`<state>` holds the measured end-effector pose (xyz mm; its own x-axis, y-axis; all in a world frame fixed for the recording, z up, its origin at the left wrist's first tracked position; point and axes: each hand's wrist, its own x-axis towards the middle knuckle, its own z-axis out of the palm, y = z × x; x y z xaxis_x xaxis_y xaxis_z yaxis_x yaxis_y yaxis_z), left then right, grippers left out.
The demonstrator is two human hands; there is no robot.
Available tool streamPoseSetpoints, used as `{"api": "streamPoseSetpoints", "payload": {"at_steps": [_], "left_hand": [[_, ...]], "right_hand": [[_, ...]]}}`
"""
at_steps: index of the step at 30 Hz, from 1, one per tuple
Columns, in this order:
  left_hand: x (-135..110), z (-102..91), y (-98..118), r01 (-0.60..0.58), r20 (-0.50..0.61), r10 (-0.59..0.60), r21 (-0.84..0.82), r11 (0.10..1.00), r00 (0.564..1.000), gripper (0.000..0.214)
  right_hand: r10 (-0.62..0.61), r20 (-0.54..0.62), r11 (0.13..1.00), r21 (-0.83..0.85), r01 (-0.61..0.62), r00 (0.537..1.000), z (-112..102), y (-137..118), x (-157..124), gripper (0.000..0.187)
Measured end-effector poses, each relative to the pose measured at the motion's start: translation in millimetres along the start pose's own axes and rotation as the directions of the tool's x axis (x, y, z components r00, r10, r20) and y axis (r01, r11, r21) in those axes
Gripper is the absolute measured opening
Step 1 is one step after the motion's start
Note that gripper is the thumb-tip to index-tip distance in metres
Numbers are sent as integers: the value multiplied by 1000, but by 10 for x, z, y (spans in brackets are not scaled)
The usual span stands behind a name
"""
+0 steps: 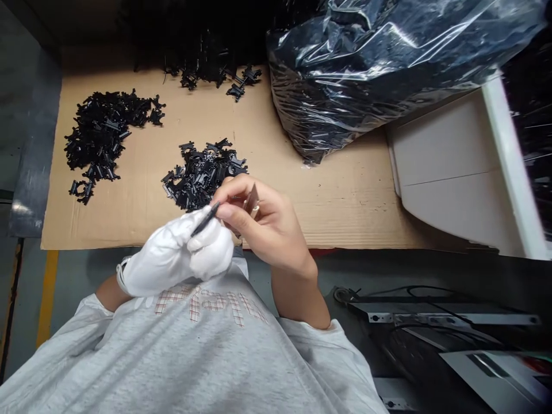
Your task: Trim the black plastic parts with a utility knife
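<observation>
Mid-batch by the look of it: gloved left hand [181, 253] fingers pinch one black part [206, 219] at frame centre, bare right hand [267, 230] fingers pinch a metal blade [251, 201] just beside it; centre pile [202, 172], upper-left pile [103, 135] and full bag [379, 69] lie on the surface [345, 190].

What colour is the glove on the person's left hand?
The glove is plain white; the head view shows it best.
</observation>
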<state>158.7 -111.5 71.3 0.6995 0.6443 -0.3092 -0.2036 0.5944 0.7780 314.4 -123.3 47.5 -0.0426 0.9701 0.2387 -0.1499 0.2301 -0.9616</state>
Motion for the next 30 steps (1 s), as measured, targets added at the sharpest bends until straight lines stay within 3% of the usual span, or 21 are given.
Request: {"api": "streamPoseSetpoints", "payload": {"at_steps": [4, 7, 10, 13, 15, 18, 23, 30], "left_hand": [[-3, -165, 8, -29, 105, 10, 177, 984, 994, 44], [10, -317, 50, -89, -22, 105, 381, 920, 994, 34], [21, -373, 112, -127, -152, 243, 537, 834, 958, 35], [15, -292, 184, -9, -220, 151, 541, 841, 964, 37], [8, -215, 218, 53, -269, 101, 514, 856, 958, 39], [-3, -156, 223, 48, -295, 102, 461, 886, 950, 39], [-40, -201, 159, 57, -293, 67, 394, 917, 954, 32], [-107, -233, 119, 24, -233, 57, 331, 943, 971, 26]], "right_hand": [[81, 36, 988, 126, -85, 996, -8, -20, 7, 33], [140, 45, 986, 86, -143, 989, -28, -75, 11, 34], [147, 23, 989, -29, -146, 989, -28, -125, 14, 33], [132, 20, 986, -108, -129, 991, -23, -115, -8, 33], [79, 8, 989, -129, -77, 997, -32, -68, -51, 36], [-71, -18, 975, -211, 65, 997, -50, 20, -147, 49], [-281, 38, 847, -461, 267, 959, -16, 56, -240, 29], [-432, 78, 761, -503, 409, 899, 31, 35, -189, 18]]}}
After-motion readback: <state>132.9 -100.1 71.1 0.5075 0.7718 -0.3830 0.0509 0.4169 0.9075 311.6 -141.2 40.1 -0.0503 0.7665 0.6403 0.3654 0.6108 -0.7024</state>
